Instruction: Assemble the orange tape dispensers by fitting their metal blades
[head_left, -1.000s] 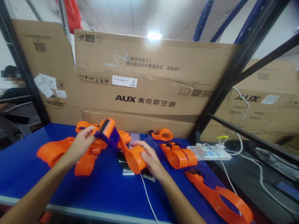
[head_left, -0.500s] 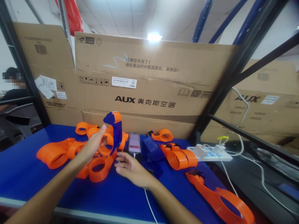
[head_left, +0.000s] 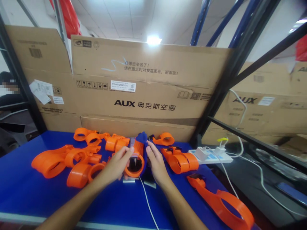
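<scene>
Between my two hands stands an orange-and-blue tape dispenser point(head_left: 138, 147), its orange ring low and facing me and its blue toothed end on top. My left hand point(head_left: 121, 162) pinches its left side with thumb and fingers. On the other side, the fingers of my right hand point(head_left: 155, 159) close against the blue part. A phone point(head_left: 131, 142) is partly hidden behind the dispenser. A white cable point(head_left: 149, 204) runs from beneath it toward the front edge.
Several orange tape dispensers point(head_left: 51, 161) lie on the blue table point(head_left: 100, 207) to the left. More orange dispensers point(head_left: 179, 161) lie to the right, by a white power strip point(head_left: 216, 156). A cardboard sheet point(head_left: 144, 80) and a black frame post point(head_left: 218, 80) rise behind.
The dispenser has come right and down, from above the left pile to the middle. My right hand, open and empty before, now grips it too. The view has shifted slightly.
</scene>
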The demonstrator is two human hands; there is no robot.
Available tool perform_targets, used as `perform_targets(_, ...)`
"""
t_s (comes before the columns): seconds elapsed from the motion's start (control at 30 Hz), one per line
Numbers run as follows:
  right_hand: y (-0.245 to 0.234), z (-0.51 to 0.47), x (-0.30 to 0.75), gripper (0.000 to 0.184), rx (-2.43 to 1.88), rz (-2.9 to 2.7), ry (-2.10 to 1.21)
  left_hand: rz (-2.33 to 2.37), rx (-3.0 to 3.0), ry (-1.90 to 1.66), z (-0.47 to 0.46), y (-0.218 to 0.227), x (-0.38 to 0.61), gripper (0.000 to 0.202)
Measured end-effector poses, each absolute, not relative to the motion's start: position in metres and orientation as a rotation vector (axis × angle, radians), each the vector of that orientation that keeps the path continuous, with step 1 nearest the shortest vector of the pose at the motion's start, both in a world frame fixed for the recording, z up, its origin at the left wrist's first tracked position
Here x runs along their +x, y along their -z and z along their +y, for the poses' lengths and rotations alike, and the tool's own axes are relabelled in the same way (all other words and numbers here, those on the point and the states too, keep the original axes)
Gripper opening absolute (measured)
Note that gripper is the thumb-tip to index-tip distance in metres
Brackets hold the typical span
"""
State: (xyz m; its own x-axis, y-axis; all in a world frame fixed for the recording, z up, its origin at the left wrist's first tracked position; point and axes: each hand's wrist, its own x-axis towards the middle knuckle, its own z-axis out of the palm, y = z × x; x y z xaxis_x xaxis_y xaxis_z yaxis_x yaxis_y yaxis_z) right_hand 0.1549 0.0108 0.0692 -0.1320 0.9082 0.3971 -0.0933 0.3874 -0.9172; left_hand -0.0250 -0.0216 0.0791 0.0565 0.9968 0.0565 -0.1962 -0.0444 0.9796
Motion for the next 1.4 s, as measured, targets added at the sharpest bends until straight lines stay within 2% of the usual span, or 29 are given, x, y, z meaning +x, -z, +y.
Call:
perform_targets(0.1, -0.068, 0.017, 0.16, 0.046, -0.85, -1.424, -0.909, 1.022, 1.195, -1.104, -0.014, -0.068, -0.012, 0.048)
perform_targets(0.27, -0.062, 0.026, 0.168, 0.052, -0.927, -1.421, -0.891, 0.895, 1.02, -1.152, 0.002, -0.067, 0.0, 0.064)
perform_targets(0.47, -0.058, 0.031, 0.166, 0.042, -0.849, -1.494, -0.973, 0.791, 0.965, -1.502, 0.017, -0.064, 0.009, 0.04)
perform_targets(0.7, -0.054, 0.027, 0.162, 0.035, -0.891, -1.521, -1.052, 0.796, 0.873, -1.493, 0.021, -0.042, 0.005, 0.054)
perform_targets(0.83, -0.056, 0.022, 0.16, 0.028, -0.909, -1.582, -1.078, 0.904, 0.987, -1.587, 0.022, -0.038, -0.002, 0.039)
perform_targets(0.93, -0.056, 0.02, 0.159, 0.033, -0.941, -1.648, -1.078, 0.882, 1.037, -1.591, 0.02, -0.037, -0.003, 0.036)
perform_targets(1.13, -0.052, 0.018, 0.157, 0.026, -1.015, -1.71, -0.926, 0.859, 1.14, -1.607, 0.017, -0.037, -0.002, 0.032)
perform_targets(1.4, -0.062, 0.013, 0.159, 0.033, -1.051, -1.819, -0.651, 0.83, 1.077, -1.573, 0.016, -0.035, -0.001, 0.032)
